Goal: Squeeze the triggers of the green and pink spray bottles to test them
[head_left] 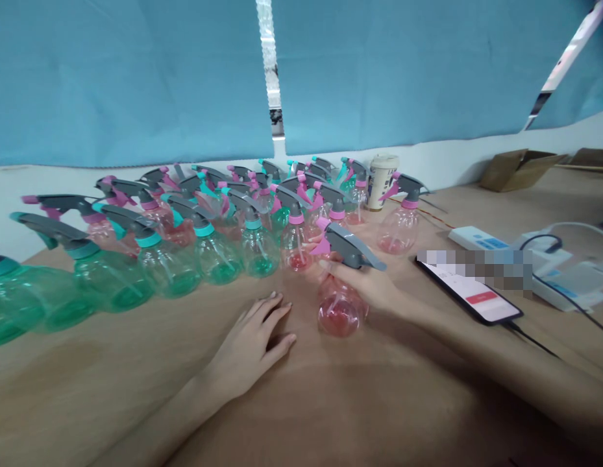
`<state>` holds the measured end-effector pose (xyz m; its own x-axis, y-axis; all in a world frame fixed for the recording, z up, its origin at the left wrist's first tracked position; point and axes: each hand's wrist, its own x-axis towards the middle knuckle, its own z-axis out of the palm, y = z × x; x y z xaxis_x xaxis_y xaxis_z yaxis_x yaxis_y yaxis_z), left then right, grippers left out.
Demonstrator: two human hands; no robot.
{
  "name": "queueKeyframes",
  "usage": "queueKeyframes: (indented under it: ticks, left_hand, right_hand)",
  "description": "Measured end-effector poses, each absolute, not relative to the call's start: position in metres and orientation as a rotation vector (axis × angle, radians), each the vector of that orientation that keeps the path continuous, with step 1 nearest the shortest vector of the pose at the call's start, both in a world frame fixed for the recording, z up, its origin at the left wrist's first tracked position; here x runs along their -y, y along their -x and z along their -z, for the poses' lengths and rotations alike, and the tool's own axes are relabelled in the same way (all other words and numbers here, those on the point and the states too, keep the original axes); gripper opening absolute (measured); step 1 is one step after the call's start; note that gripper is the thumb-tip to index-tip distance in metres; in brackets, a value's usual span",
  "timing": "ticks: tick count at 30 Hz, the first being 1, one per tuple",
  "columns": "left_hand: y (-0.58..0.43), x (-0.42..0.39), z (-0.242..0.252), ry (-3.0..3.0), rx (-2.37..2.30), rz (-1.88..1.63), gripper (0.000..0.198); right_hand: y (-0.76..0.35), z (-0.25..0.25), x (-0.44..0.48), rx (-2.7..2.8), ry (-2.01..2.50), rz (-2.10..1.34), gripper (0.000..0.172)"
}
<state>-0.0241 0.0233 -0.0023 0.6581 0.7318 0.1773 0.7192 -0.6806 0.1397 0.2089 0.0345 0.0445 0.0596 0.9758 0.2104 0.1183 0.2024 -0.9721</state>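
Note:
My right hand (359,282) is wrapped round the neck of a pink spray bottle (339,314), just below its grey and pink trigger head. The bottle is tilted, its round base toward me. My left hand (255,340) lies on the brown table (282,415) with its fingers apart, holding nothing, left of that bottle. Several green spray bottles (172,269) with teal collars stand in a front row on the left. Behind them are several pink spray bottles (158,217), mixed with more green ones. Another pink spray bottle (397,227) stands apart, beyond my right hand.
A paper cup (381,183) stands behind the bottles. On the right are a phone (469,292) with a cable, a white power strip (481,240) with plugs and cords, and an open cardboard box (518,170) farther back. A blue cloth (184,78) covers the wall behind.

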Motion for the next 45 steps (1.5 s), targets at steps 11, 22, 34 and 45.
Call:
queueKeyframes:
  ticks: [11,22,34,45]
  left_hand:
    - [0.024,-0.023,0.002,-2.803,-1.224,-0.350,0.044]
    - [0.025,-0.023,0.003,-2.803,-1.215,-0.355,0.044]
    - [0.023,-0.022,0.001,-2.794,-1.231,-0.358,0.043]
    - [0.025,-0.023,0.004,-2.800,-1.231,-0.352,0.043]
  right_hand:
    - [-0.208,-0.040,-0.038,1.318,1.130,-0.964,0.012]
    - [-0.213,-0.047,-0.040,1.492,1.061,-0.990,0.012]
    - [-0.215,-0.058,-0.036,1.612,1.063,-0.983,0.014]
    - [-0.213,-0.046,-0.036,1.457,1.080,-1.005,0.006]
